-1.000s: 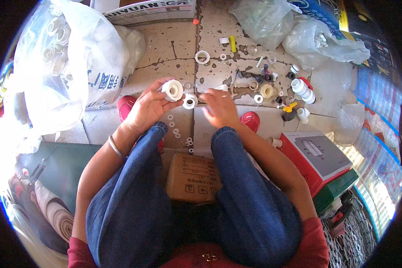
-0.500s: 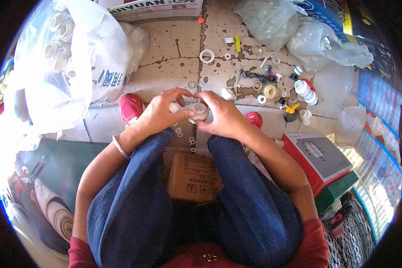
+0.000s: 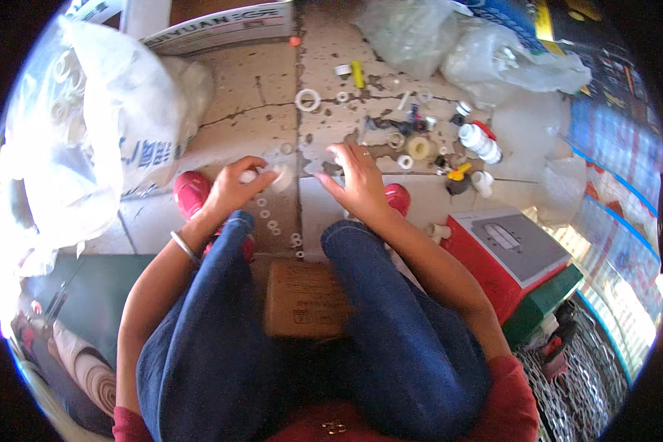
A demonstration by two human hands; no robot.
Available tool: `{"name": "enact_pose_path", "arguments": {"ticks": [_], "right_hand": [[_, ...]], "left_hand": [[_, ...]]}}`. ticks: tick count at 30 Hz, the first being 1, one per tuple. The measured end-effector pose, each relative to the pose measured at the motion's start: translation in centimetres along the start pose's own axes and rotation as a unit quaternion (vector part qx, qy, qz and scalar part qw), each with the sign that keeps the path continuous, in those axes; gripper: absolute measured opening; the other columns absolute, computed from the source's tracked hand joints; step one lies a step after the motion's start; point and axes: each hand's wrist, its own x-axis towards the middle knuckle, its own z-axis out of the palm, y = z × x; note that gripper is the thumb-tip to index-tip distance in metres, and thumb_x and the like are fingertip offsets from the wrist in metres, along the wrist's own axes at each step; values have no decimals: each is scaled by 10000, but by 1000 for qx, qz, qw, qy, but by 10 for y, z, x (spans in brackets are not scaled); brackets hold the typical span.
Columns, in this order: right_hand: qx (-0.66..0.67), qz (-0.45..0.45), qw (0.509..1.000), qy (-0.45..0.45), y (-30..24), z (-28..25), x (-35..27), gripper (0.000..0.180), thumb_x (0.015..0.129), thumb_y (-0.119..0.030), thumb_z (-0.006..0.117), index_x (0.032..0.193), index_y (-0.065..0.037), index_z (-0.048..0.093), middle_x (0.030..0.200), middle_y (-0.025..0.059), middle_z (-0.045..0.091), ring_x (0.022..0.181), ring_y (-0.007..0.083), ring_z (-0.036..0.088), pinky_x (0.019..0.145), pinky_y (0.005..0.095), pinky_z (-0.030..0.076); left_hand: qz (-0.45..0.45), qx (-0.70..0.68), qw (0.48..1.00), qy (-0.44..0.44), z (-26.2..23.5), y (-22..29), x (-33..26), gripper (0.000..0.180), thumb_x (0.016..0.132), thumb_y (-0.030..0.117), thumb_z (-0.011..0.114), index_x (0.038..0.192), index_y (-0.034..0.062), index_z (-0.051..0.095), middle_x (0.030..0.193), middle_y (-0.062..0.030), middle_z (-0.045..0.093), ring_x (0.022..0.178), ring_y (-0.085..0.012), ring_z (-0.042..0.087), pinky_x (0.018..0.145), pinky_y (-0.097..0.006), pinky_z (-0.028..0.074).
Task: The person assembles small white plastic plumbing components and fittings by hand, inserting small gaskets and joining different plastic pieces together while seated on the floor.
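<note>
My left hand (image 3: 236,188) is closed around a white plastic pipe fitting (image 3: 248,176), partly hidden by the fingers. A pale blur (image 3: 280,177) shows just beyond its fingertips; motion smears its shape. To the right, my right hand (image 3: 357,184) is apart from the left, with thumb and fingers spread. A small white piece (image 3: 338,159) shows beside its fingers; whether they touch cannot be told. Small white rings (image 3: 273,225) lie on the tiled floor (image 3: 254,121) between my feet.
Loose fittings lie ahead right, including a cream ring (image 3: 420,148), a white ribbed fitting (image 3: 480,144) and a yellow-handled valve (image 3: 459,172). A bag of fittings (image 3: 136,110) stands left. A cardboard box (image 3: 306,298) sits between my legs; a red-and-grey box (image 3: 504,247) is at right.
My hands, together around a white fitting before, have separated. The left has moved left with a white fitting; the right has opened over the floor. The whole view has shifted slightly.
</note>
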Motion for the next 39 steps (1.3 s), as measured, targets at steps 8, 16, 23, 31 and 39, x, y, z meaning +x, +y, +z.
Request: {"name": "enact_pose_path", "arguments": {"ticks": [8,16,23,31,39], "right_hand": [[-55,117,971,202,83,-19,-5,245,731,-141,668,931,-79,540,852,117,563,794,308,567,668,399,458],[-297,236,857,349,186,-111,-26,291,676,6,601,951,-82,563,949,135,565,900,346,549,772,445,434],[-143,142,925,323,197,-127,5,241,729,-53,611,966,-83,579,916,112,587,810,295,576,716,387,459],[-130,185,963,144,194,-85,-8,230,762,-194,664,974,-122,612,894,95,611,732,275,611,662,367,486],[-147,210,958,128,148,-65,-32,451,690,-287,725,1048,-88,536,960,111,591,811,265,606,685,376,486]], "left_hand": [[113,190,975,35,12,-21,6,371,749,242,696,1072,86,601,888,-148,630,798,-281,619,721,-353,494],[98,191,971,107,4,-16,8,375,747,199,693,1094,105,586,845,-119,617,787,-262,609,716,-356,486],[-63,-40,990,117,-10,-34,6,327,825,241,653,1093,82,553,862,-74,603,796,-165,603,657,-303,482],[-104,-306,945,-39,-23,22,-22,276,935,248,488,1150,76,510,1079,-67,586,869,-140,618,665,-237,478],[-65,-239,963,-105,-22,50,-25,299,954,264,446,1178,69,484,1160,-66,558,816,-136,635,531,-169,468]]}}
